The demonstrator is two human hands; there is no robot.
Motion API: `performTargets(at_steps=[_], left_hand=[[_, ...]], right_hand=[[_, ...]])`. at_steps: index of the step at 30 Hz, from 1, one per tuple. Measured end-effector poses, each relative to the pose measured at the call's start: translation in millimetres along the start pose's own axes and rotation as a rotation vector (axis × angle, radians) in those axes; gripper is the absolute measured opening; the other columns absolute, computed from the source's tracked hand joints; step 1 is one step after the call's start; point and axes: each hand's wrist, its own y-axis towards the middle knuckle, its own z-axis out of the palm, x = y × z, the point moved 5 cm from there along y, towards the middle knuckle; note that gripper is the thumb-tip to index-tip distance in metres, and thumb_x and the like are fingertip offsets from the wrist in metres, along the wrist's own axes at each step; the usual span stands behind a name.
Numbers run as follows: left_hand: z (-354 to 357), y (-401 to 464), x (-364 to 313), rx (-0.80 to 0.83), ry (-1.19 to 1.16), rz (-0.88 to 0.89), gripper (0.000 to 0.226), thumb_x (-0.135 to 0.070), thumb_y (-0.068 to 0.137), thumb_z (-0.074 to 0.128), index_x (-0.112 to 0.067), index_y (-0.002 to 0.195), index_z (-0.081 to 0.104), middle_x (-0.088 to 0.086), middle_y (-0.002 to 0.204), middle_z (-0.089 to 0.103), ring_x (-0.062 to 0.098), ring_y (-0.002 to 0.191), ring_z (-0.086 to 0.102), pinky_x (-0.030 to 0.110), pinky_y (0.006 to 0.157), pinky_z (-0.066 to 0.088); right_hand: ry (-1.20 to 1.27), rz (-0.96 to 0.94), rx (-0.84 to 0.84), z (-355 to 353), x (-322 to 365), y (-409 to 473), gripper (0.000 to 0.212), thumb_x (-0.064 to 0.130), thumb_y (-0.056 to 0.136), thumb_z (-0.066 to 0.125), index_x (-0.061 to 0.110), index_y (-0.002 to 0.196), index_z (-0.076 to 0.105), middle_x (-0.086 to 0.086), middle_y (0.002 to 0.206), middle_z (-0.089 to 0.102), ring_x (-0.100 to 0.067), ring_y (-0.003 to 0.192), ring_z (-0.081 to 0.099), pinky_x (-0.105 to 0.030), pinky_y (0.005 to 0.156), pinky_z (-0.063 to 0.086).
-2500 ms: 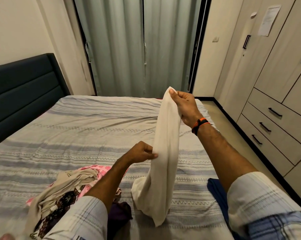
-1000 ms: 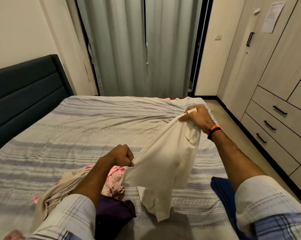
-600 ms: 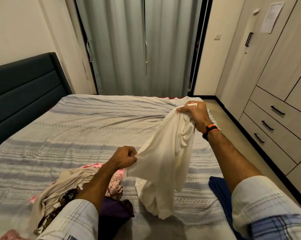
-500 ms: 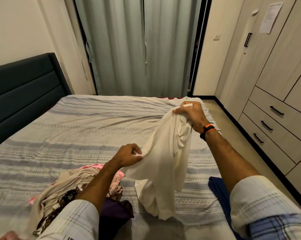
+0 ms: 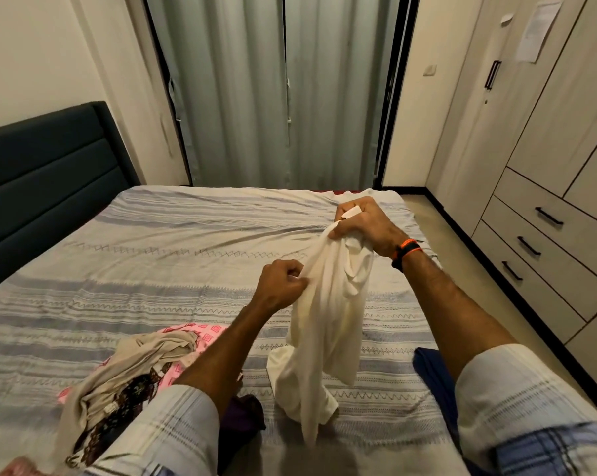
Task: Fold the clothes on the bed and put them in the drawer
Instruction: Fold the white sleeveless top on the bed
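Note:
A cream white garment point(image 5: 324, 338) hangs bunched above the striped bed point(image 5: 153, 255). My right hand point(image 5: 362, 225) grips its top end, raised over the bed's far right side. My left hand point(image 5: 281, 285) pinches the garment's left edge lower down, fingers curled tight. The garment's bottom end trails onto the bedsheet. A heap of unfolded clothes point(image 5: 129, 369), beige, pink and dark patterned, lies at the near left under my left forearm. A purple piece point(image 5: 242, 417) and a dark blue garment point(image 5: 431, 369) lie near the bed's front edge.
A wardrobe with three shut drawers point(image 5: 544, 245) with black handles stands along the right wall. A narrow strip of floor point(image 5: 438, 221) runs between it and the bed. A dark headboard point(image 5: 43, 173) is on the left, and grey curtains point(image 5: 273, 91) hang behind.
My left hand has risen and moved right, closer to my right hand, so the garment hangs narrower and more bunched. My right hand has dropped a little.

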Motion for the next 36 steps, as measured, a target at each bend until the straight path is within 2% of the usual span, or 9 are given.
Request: performTargets(at_steps=[4,8,11,14,23,27,29,32,36], left_hand=[[4.8,-2.2,17.2,0.138,0.035,-0.056,0.015,-0.018,0.078,0.075,-0.022,0.088,0.066,-0.008,0.077,0.065,0.001,0.065,0.057,0.013,0.059,0.043],[15.4,-8.4,40.6,0.232,0.148,-0.138,0.023,-0.024,0.080,0.071,-0.002,0.087,0.068,0.013,0.083,0.070,0.023,0.073,0.062,0.034,0.068,0.053],[15.5,-16.0,62.7,0.244,0.217,-0.211,0.016,-0.023,0.086,0.067,-0.008,0.089,0.065,0.008,0.087,0.068,0.019,0.075,0.060,0.032,0.067,0.050],[1.5,-24.1,88.6,0.145,0.156,-0.335,0.009,-0.017,0.092,0.059,-0.013,0.099,0.060,0.002,0.093,0.062,0.018,0.079,0.058,0.027,0.068,0.044],[-49.1,-31.6,126.3,-0.240,0.054,-0.556,0.038,-0.037,0.095,0.058,-0.003,0.108,0.069,0.021,0.107,0.069,0.038,0.101,0.064,0.035,0.081,0.046],[-49.4,-20.0,96.5,-0.295,-0.216,-0.463,0.034,-0.041,0.089,0.067,-0.010,0.076,0.071,0.007,0.072,0.069,0.028,0.073,0.064,0.029,0.062,0.041],[-45.1,-14.0,78.2,-0.251,-0.391,-0.424,0.039,-0.037,0.088,0.069,-0.015,0.057,0.061,-0.005,0.050,0.055,0.019,0.055,0.050,0.028,0.054,0.035],[-40.9,-6.3,56.7,-0.162,-0.559,-0.418,0.029,-0.031,0.089,0.071,-0.012,0.067,0.067,0.001,0.061,0.058,0.019,0.058,0.052,0.028,0.056,0.039],[-38.8,-0.7,44.1,-0.107,-0.742,-0.488,0.012,-0.012,0.090,0.070,-0.003,0.097,0.070,0.010,0.083,0.069,0.022,0.072,0.063,0.032,0.064,0.054]], right_hand=[[0.200,-0.008,0.084,-0.7,5.5,-1.3,0.020,0.003,0.044,0.069,0.018,0.042,0.055,0.005,0.048,0.046,-0.010,0.048,0.040,-0.020,0.048,0.032],[0.450,-0.038,0.095,0.7,9.9,-1.3,0.014,0.007,0.041,0.061,0.018,0.041,0.052,0.004,0.047,0.041,-0.014,0.050,0.033,-0.025,0.052,0.024],[0.542,-0.041,-0.002,-8.2,11.1,-2.5,0.018,0.001,0.042,0.056,0.017,0.040,0.048,0.003,0.044,0.039,-0.014,0.051,0.032,-0.029,0.054,0.018],[0.538,0.018,-0.141,-23.4,0.5,-3.5,0.022,-0.004,0.048,0.051,0.015,0.038,0.049,0.002,0.045,0.042,-0.012,0.049,0.043,-0.019,0.048,0.032],[0.338,0.225,-0.538,-48.1,-60.3,-6.4,0.009,0.010,0.046,0.066,0.012,0.047,0.058,-0.004,0.060,0.050,-0.021,0.061,0.048,-0.027,0.058,0.042],[0.139,0.383,-0.456,-36.6,-84.0,-5.0,0.037,0.034,0.063,0.089,0.010,0.083,0.069,-0.002,0.080,0.070,-0.021,0.077,0.067,-0.029,0.064,0.052],[0.071,0.483,-0.349,-29.0,-102.4,-7.2,0.079,0.056,0.044,0.094,0.010,0.102,0.067,-0.002,0.093,0.072,-0.019,0.086,0.068,-0.031,0.071,0.057],[0.116,0.489,-0.301,-35.6,-164.8,2.7,0.121,0.066,0.024,0.094,0.011,0.125,0.058,-0.004,0.120,0.069,-0.023,0.103,0.067,-0.041,0.087,0.059],[0.252,0.597,-0.381,-19.3,-123.5,-29.6,0.070,0.028,0.061,0.095,-0.002,0.111,0.055,-0.012,0.109,0.067,-0.030,0.099,0.067,-0.045,0.088,0.057]])
